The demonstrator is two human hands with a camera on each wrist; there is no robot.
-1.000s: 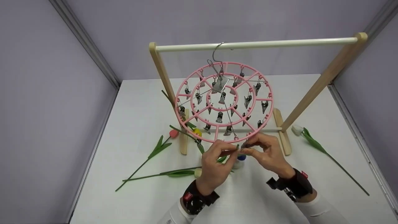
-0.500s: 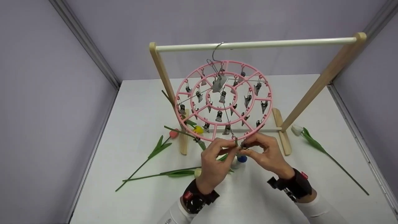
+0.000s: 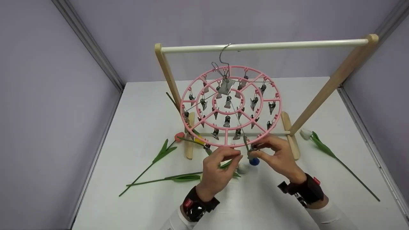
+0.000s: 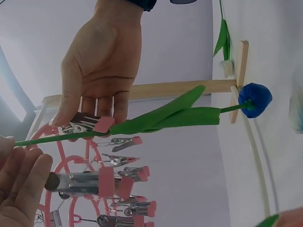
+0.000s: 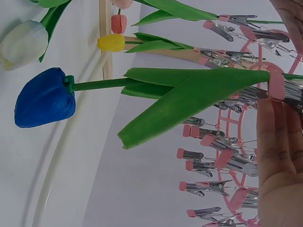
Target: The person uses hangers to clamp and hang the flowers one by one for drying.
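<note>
A blue artificial tulip [image 5: 45,98] hangs bloom down from a metal clip [image 5: 277,85] with pink tips, which grips its stem beside the leaves. My right hand [image 3: 279,158] pinches this clip at the near rim of the round pink clip hanger [image 3: 226,128]; in the left wrist view the right hand [image 4: 106,61] has thumb and fingers on it. My left hand [image 3: 219,171] is just left of the stem, fingers bent loosely and apart from it in the head view. The tulip's stem [image 4: 52,139] sticks up past the clip.
The hanger hooks over the white bar [image 3: 287,45] of a wooden rack [image 3: 332,83]. A yellow tulip [image 5: 111,42] hangs from another clip. A red tulip [image 3: 179,136] and a white tulip [image 3: 305,134] lie on the white table [image 3: 137,111]. Several spare clips dangle around.
My left hand has let go of the tulip's stem and moved slightly left and down. The right hand stays at the clip. The hanger has swayed a little.
</note>
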